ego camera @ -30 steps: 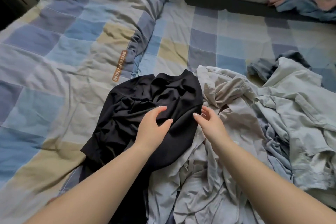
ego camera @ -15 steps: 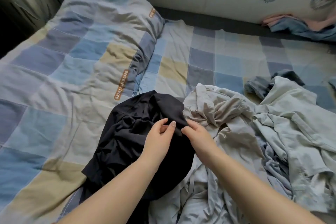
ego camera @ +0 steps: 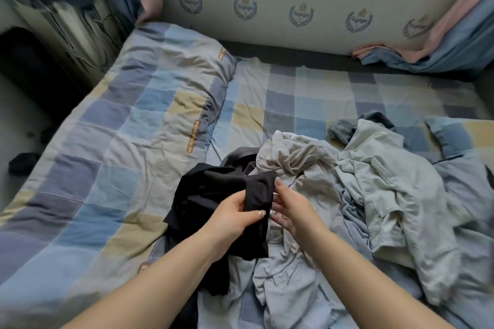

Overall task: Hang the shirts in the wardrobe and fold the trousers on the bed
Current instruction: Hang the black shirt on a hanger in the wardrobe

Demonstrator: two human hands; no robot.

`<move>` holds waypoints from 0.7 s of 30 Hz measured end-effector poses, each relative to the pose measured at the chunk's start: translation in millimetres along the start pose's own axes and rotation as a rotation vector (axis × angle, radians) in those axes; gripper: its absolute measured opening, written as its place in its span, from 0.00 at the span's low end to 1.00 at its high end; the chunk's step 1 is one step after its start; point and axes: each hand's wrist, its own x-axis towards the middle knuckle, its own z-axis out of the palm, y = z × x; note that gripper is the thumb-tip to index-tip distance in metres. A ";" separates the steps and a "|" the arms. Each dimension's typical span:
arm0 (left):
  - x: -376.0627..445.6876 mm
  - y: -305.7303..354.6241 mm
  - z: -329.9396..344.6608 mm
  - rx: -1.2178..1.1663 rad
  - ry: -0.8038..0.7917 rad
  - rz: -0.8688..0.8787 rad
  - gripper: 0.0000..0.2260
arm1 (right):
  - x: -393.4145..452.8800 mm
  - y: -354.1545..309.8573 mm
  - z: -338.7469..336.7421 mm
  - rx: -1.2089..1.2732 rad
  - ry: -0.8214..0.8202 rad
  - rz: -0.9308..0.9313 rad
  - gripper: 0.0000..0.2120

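Note:
A crumpled black garment [ego camera: 211, 189] lies bunched at the middle of the bed. My left hand [ego camera: 235, 215] grips a fold of it, thumb over the cloth. My right hand [ego camera: 290, 204] pinches the same fold's right edge, its thumb on top. To the right sits a heap of pale clothes: a beige-grey garment [ego camera: 291, 155], a light green-grey shirt [ego camera: 387, 181] and light blue cloth [ego camera: 288, 288] under my forearms. I cannot tell whether the black garment is a shirt or trousers.
A checked blue, grey and yellow quilt [ego camera: 120, 147] covers the bed's left half, over a matching sheet [ego camera: 307, 104]. A padded wall panel [ego camera: 294, 8] runs along the far side, with pink and blue curtains [ego camera: 441, 51] at its right. Floor [ego camera: 21, 125] shows at left.
Both hands closed on the black garment and gathered it into a tighter bunch, lifting its fold. The head tilted up, bringing the wall and curtains into view.

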 end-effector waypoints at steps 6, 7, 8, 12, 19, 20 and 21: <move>-81.6 46.6 33.6 0.279 -0.071 0.080 0.17 | -82.9 -34.8 8.8 -0.186 0.018 -0.137 0.05; -94.7 55.1 40.8 0.313 -0.081 0.100 0.17 | -98.6 -42.5 9.1 -0.166 0.028 -0.146 0.05; -105.4 61.4 46.7 0.327 -0.095 0.112 0.17 | -111.2 -48.9 9.0 -0.126 0.039 -0.151 0.05; -139.1 89.8 64.4 0.378 -0.054 0.173 0.06 | -165.9 -79.5 -5.8 -0.012 0.046 -0.253 0.08; -166.4 151.8 84.1 0.403 0.089 0.330 0.06 | -249.7 -118.8 -30.6 -0.037 -0.012 -0.457 0.08; -168.7 157.4 88.8 0.458 0.064 0.370 0.08 | -258.1 -121.7 -32.6 -0.027 -0.025 -0.475 0.08; -171.3 162.2 94.3 0.519 0.017 0.407 0.09 | -266.2 -124.6 -35.2 -0.014 -0.031 -0.504 0.07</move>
